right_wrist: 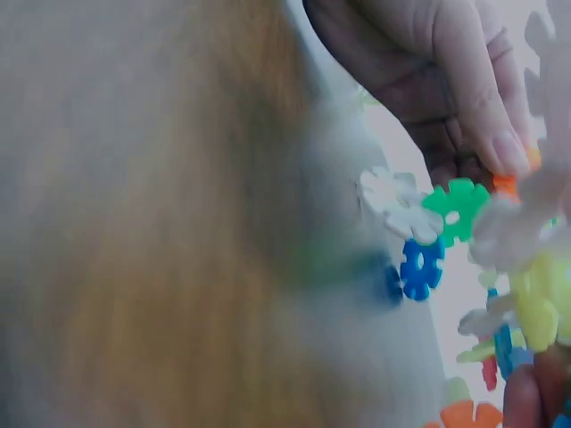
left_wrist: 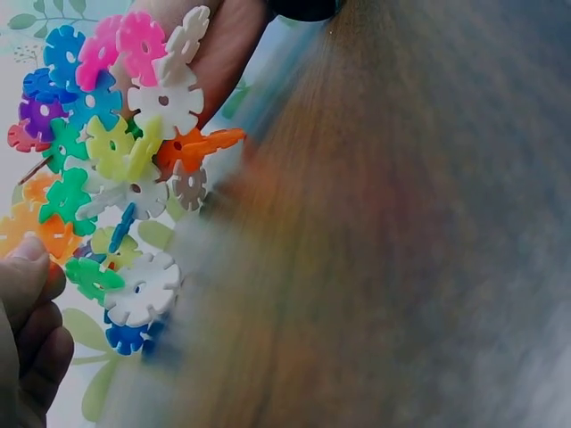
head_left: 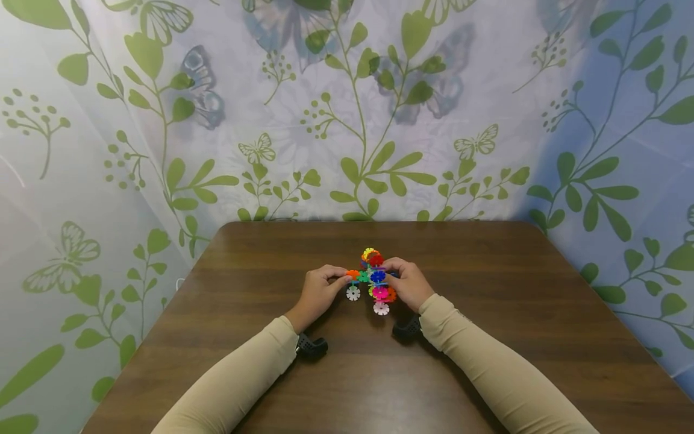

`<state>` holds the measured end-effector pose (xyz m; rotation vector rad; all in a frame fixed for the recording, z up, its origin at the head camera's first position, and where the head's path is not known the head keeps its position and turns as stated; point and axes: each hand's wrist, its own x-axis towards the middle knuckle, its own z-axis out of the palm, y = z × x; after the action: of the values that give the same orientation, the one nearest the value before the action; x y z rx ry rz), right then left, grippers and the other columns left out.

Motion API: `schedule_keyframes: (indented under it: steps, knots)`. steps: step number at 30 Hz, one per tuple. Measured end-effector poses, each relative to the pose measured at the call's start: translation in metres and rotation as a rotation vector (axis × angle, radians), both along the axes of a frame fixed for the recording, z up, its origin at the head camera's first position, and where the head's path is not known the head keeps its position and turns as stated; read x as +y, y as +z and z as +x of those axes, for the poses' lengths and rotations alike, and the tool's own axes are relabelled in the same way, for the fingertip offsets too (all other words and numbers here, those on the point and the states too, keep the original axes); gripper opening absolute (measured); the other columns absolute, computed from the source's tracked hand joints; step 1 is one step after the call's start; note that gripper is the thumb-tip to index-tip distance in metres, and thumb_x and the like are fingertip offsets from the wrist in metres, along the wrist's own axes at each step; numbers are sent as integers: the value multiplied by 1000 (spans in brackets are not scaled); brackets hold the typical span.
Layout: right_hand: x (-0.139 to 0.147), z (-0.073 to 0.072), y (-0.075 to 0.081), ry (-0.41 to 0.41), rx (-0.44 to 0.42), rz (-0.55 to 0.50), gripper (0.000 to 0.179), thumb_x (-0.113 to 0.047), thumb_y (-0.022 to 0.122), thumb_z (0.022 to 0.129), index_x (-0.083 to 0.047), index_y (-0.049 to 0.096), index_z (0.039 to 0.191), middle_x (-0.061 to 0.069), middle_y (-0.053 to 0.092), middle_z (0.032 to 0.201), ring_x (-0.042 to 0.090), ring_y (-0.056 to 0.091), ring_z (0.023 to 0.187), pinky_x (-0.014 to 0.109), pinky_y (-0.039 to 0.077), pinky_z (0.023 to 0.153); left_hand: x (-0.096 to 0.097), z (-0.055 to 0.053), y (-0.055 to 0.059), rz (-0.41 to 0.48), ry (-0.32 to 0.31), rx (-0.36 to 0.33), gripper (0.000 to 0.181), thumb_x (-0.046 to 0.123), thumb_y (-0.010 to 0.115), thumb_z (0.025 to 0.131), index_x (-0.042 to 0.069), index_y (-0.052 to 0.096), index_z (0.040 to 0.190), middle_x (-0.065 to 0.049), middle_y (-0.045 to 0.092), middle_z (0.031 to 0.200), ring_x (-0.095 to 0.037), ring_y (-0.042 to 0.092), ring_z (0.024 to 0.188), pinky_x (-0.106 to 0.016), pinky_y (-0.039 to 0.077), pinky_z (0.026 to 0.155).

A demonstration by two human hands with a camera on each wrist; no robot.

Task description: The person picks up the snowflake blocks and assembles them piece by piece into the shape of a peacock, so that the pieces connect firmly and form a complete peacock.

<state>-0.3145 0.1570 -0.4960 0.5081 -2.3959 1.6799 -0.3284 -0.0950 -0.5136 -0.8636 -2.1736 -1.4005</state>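
Observation:
Both hands hold up one structure of interlocking notched plastic discs (head_left: 378,276) above the table. My left hand (head_left: 320,292) pinches an orange disc (left_wrist: 55,234) at its left end between thumb and fingers. From the right, my right hand (head_left: 413,284) grips the main cluster; its fingertips are partly hidden behind the discs. A white disc (left_wrist: 143,290), a green disc (left_wrist: 94,278) and blue ones hang below the left end. Pink discs (head_left: 381,293) and another white disc (head_left: 381,308) sit at the near side, with yellow and red discs on top.
A brown wooden table (head_left: 347,386) lies under the hands. Behind it hangs a pale curtain (head_left: 303,120) printed with green leaves and butterflies. Black wrist-worn devices (head_left: 312,348) sit below both wrists, near the tabletop.

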Motion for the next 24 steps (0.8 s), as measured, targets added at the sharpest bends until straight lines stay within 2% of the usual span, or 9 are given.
schedule_keyframes:
  steps: [5,8,12,13,18,24]
  knots:
    - [-3,1,-2,-23,-30,-56,14,13,64,96,7,74,105,20,67,122,39,58,123,53,44,109,2,0,0,7,17,-18,8,11,82,94,4,83,97,-2,77,98,-16,73,91,-31,60,78]
    - [-3,1,-4,-30,-63,-103,18,16,61,96,9,72,108,21,66,125,38,59,121,41,51,102,4,2,0,1,21,-5,9,11,81,95,3,82,97,-2,77,99,-15,73,91,-31,60,78]
    - [-3,1,-3,-7,-89,-163,20,18,59,96,11,70,110,22,64,125,34,61,113,25,56,87,7,4,-1,5,27,56,8,10,82,93,2,81,96,-4,77,97,-16,73,90,-31,60,79]
    - [-2,1,-2,0,-86,-164,19,18,59,96,11,70,110,22,64,124,34,61,111,24,56,86,8,4,0,9,27,66,7,9,83,93,2,81,96,-4,77,97,-16,73,90,-31,60,79]
    - [4,0,2,16,-42,-102,14,14,65,97,10,72,108,20,66,121,35,61,114,28,55,91,9,2,2,2,2,72,10,10,83,93,1,82,96,-8,77,98,-20,73,93,-34,60,80]
    - [7,0,8,2,5,22,9,3,73,97,3,78,105,13,71,117,34,63,115,45,52,100,2,-3,2,-65,-13,36,11,11,80,96,3,83,103,-4,77,104,-19,71,101,-38,59,87]
